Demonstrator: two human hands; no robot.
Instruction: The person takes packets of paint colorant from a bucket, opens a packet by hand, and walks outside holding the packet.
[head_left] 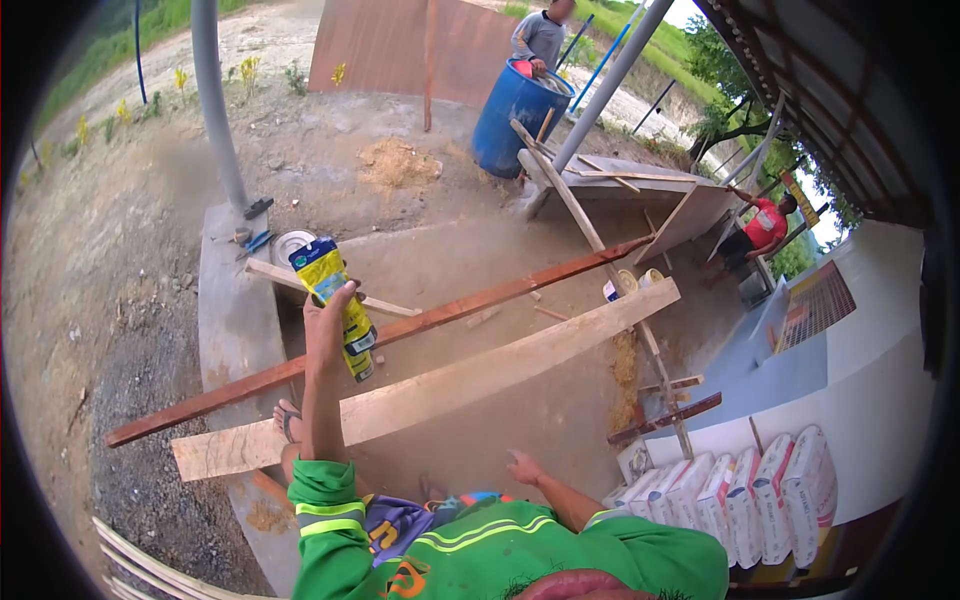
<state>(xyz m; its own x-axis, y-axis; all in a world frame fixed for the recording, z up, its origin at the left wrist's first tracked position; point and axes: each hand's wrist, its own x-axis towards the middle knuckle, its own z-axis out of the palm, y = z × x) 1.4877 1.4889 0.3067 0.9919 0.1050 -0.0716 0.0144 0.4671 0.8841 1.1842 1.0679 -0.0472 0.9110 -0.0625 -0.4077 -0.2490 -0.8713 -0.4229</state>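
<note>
My left hand (329, 312) is closed around a yellow and blue packet (343, 308) with printed labels, raised above the planks. Below it run a long reddish-brown beam (440, 316) and a wide pale plank (500, 360), side by side. My right hand (523, 467) hangs low in front of my body, apart from the plank, with a finger stretched out and nothing visible in it. A sandalled foot shows beside the left end of the pale plank.
A blue drum (515, 118) stands beyond, with a person behind it. Another person in a red shirt is at the right. Stacked cement bags (745, 500) line the lower right. A grey post (215, 110) rises from the concrete ledge (235, 310) at left.
</note>
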